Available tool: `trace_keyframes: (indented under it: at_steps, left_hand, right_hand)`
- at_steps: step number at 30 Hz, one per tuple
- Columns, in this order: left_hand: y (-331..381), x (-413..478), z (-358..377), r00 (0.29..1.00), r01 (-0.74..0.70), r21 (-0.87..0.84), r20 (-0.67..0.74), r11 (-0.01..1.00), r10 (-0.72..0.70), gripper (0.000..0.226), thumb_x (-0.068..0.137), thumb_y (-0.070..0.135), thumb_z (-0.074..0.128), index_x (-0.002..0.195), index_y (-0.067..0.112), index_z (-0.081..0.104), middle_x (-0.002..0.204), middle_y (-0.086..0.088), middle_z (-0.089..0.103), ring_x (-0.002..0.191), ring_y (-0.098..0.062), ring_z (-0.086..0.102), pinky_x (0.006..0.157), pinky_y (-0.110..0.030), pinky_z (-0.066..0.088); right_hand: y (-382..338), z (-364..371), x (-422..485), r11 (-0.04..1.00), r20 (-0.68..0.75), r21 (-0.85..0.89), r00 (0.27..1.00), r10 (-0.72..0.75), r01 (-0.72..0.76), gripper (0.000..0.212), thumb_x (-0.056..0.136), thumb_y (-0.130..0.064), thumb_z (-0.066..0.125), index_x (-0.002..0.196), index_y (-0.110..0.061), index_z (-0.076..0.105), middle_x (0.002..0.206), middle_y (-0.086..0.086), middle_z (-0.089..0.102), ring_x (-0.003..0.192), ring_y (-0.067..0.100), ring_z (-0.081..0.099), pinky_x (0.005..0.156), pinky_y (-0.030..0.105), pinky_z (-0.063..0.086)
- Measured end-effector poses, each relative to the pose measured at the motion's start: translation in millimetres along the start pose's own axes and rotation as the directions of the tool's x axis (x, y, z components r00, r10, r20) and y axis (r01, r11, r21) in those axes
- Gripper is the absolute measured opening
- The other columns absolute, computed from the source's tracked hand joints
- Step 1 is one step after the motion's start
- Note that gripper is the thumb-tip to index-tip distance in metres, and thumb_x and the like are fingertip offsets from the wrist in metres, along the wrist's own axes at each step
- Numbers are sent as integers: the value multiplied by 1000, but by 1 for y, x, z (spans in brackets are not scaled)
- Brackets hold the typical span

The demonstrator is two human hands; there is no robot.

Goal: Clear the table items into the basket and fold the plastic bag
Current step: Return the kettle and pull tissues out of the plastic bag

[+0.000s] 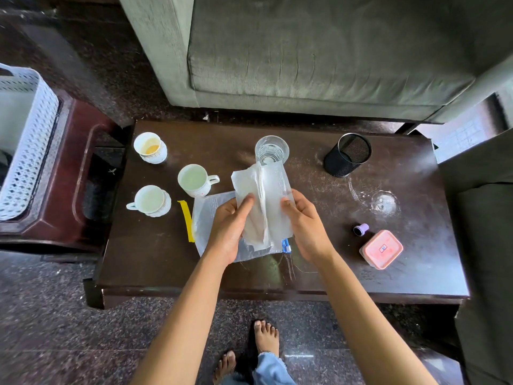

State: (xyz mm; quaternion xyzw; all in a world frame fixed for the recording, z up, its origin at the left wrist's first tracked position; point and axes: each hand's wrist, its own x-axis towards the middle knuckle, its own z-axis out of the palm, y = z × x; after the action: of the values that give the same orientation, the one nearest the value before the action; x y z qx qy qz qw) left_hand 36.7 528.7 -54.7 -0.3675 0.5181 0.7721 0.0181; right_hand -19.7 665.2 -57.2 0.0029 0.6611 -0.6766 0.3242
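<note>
Plastic bag (262,201), half-folded, is pinched by its side edges in my left hand (230,226) and right hand (305,229) above the worktop (155,268). Cups (194,180) stand left, a glass (271,150) just behind, a pink box (381,249) right, and the basket (30,140) far left.

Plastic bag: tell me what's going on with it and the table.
A person holds the white plastic bag above the table, left hand gripping its left side, right hand pinching its right edge, apparently folding it. A clear pouch lies flat beneath. Three cups, a glass, a mesh holder, a pink-lidded box and a purple cap sit on the table, not in the basket at left.
</note>
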Motion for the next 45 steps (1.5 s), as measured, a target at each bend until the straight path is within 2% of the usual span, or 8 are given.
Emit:
trace_keyframes:
  at_steps: [7,14,19,22,26,29,34,45]
  left_hand:
    - [-1,-3,2,996,-54,-3,76,999,54,17,83,30,67,98,22,69,95,5,75,90,-11,70,76,-27,56]
    - [2,-6,0,999,-38,41,37,998,37,9,91,28,59,88,24,67,77,12,73,75,-2,68,64,-20,54]
    - [4,-5,0,999,-33,107,18,994,32,14,94,34,52,88,30,64,90,9,70,92,-12,63,74,-28,51]
    - [4,-6,0,999,-48,122,9,991,48,17,96,32,50,85,29,63,79,14,70,75,-1,66,63,-20,52]
    - [4,-7,3,999,-43,170,-2,985,44,19,95,33,52,81,27,63,78,13,67,75,-3,61,62,-21,47]
    - [4,-3,-2,998,-13,156,-61,988,23,21,93,34,54,78,21,62,81,5,64,84,-13,56,73,-30,43]
    - [6,4,-20,992,-23,124,-121,992,38,19,91,31,55,79,19,62,90,-7,63,90,-22,55,77,-39,43]
    - [6,6,-26,997,-3,173,-71,985,16,13,95,27,53,89,27,65,102,-1,64,110,-25,55,94,-43,45]
  right_hand:
    - [-2,6,-4,969,-54,-230,993,-108,93,32,93,-22,54,124,-17,54,112,10,66,101,28,65,89,52,54]
    - [-6,8,-9,849,-81,-462,941,-329,258,87,82,4,55,132,-62,25,113,-13,62,99,20,58,86,27,50]
    - [-2,7,-10,818,-122,-535,939,-322,211,29,93,-25,59,121,-34,59,105,-1,66,86,11,54,69,12,39]
    - [-1,9,-9,853,-167,-501,951,-261,146,45,79,-56,67,114,-28,63,108,0,66,90,13,58,70,17,44]
    - [-4,10,-8,867,-216,-485,945,-247,116,27,80,-39,75,90,-16,66,86,-2,66,76,14,58,66,26,49]
    - [1,1,-2,898,-276,-436,941,-198,61,42,82,-29,69,62,-4,41,61,2,39,59,15,34,56,29,30]
    - [-6,-15,-2,995,-255,-81,966,38,-61,36,76,-29,74,72,4,61,72,14,59,65,23,52,61,37,42]
    - [-6,-24,-1,995,-234,-44,969,77,-90,19,82,-19,75,70,-8,65,74,9,68,66,23,63,61,32,50]
